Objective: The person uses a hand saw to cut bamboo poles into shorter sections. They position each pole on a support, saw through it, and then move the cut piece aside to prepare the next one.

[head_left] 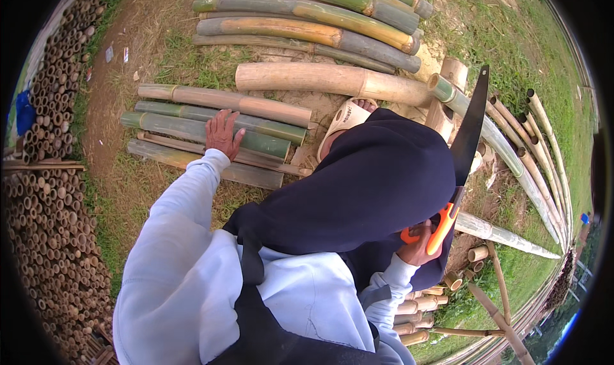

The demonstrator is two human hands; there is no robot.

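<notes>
My left hand (223, 133) lies spread on a green bamboo piece (169, 126), in a row of several cut lengths on the ground at the left. Its fingers reach toward the neighbouring dark green bamboo length (185, 113). On the right, my right hand (417, 245) is closed around the orange handle of a handsaw (469, 135). The saw's dark blade points up and away, beside my bent knee and apart from the left-hand bamboo. Part of the grip is hidden behind the handle.
A thick tan bamboo pole (300, 77) lies beyond my sandalled foot (342, 122), near an upright bamboo support (441, 117). More bamboo poles (307, 23) lie at the far side. Long poles (511, 154) stretch along the right. Stacked bamboo (54, 224) stands at the left.
</notes>
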